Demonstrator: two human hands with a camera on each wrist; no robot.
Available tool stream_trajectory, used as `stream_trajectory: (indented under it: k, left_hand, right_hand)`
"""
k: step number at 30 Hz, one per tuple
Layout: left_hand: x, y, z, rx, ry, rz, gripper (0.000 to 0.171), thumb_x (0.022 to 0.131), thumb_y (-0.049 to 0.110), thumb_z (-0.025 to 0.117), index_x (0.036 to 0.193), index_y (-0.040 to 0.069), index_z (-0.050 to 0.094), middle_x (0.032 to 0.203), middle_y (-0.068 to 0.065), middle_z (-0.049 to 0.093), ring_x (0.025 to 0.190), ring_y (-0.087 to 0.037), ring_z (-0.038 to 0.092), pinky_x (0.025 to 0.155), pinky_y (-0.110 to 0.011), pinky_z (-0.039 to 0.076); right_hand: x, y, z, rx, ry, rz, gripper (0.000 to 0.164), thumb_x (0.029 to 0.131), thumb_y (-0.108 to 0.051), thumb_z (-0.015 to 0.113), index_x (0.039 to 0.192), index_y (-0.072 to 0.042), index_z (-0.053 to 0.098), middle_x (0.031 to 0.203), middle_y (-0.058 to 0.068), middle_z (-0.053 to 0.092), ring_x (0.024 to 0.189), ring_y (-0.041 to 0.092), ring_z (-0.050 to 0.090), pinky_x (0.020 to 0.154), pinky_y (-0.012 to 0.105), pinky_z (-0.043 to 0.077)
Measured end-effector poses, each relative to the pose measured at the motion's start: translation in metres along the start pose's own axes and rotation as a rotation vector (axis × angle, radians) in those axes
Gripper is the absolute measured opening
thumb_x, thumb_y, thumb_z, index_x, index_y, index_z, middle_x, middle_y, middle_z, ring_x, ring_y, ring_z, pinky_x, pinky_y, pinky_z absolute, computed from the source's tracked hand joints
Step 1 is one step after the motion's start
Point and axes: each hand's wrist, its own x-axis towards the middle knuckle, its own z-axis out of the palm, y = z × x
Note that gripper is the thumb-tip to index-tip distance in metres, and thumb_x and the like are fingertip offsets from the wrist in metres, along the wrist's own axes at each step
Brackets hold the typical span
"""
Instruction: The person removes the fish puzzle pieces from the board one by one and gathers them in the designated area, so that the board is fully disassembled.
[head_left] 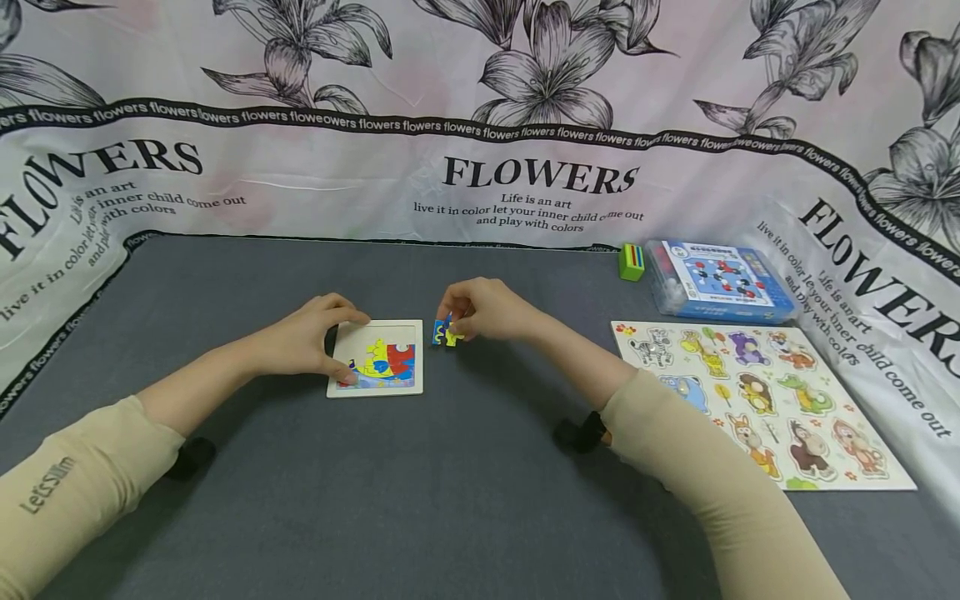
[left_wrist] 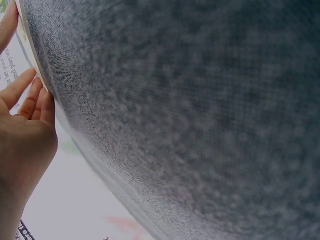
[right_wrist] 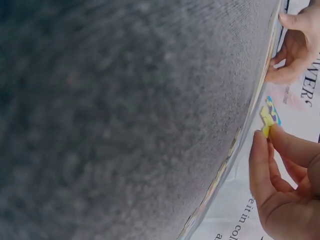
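A small jigsaw puzzle board (head_left: 417, 358) with a pale frame lies in the middle of the table, partly filled with red, yellow and blue pieces. My left hand (head_left: 303, 337) spans its left side, thumb on the lower left and fingers at the top edge, holding it. In the left wrist view, the fingers of that left hand (left_wrist: 30, 125) are at the board's edge. Just right of the board, my right hand (head_left: 487, 310) pinches a yellow and blue jigsaw piece (right_wrist: 270, 114) between thumb and fingertips. Part of this piece is hidden by the fingers.
On the right lies a flat animal puzzle board (head_left: 723, 392), partly behind my right sleeve. Beyond it sit a blue plastic box (head_left: 723, 283) and a small green striped block (head_left: 632, 262). A flower-printed sheet (head_left: 337, 183) borders the grey table (head_left: 420, 492).
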Motion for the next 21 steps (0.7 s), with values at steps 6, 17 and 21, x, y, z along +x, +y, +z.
stream_trajectory:
  k: [6, 17, 21]
  left_hand:
    - [-0.0002, 0.0008, 0.0001, -0.001, 0.002, 0.005, 0.077, 0.07, 0.035, 0.088, 0.135, 0.005, 0.058, 0.133, -0.015, 0.049, 0.123, -0.032, 0.041, 0.099, -0.051, 0.044]
    - [-0.0002, 0.0001, 0.0011, -0.001, 0.005, 0.004, 0.076, 0.071, 0.032, 0.088, 0.134, 0.005, 0.058, 0.134, -0.016, 0.048, 0.124, -0.033, 0.04, 0.1, -0.053, 0.043]
    - [0.0003, -0.0004, 0.001, 0.0, 0.001, 0.005, 0.075, 0.071, 0.031, 0.087, 0.135, 0.005, 0.057, 0.134, -0.016, 0.048, 0.124, -0.033, 0.04, 0.101, -0.054, 0.043]
  right_hand:
    - [-0.0034, 0.0037, -0.0025, 0.008, -0.065, 0.055, 0.015, 0.087, -0.005, 0.069, 0.099, -0.015, 0.07, 0.085, 0.004, 0.07, 0.071, 0.015, 0.07, 0.072, 0.028, 0.057]
    - [-0.0027, 0.0092, -0.0011, 0.004, -0.118, 0.067, 0.014, 0.087, -0.004, 0.069, 0.098, -0.013, 0.072, 0.083, 0.004, 0.071, 0.069, 0.014, 0.07, 0.07, 0.027, 0.059]
    - [-0.0025, 0.0095, -0.0003, -0.019, -0.102, 0.067, 0.015, 0.087, -0.004, 0.069, 0.098, -0.013, 0.073, 0.082, 0.004, 0.072, 0.069, 0.014, 0.067, 0.068, 0.026, 0.058]
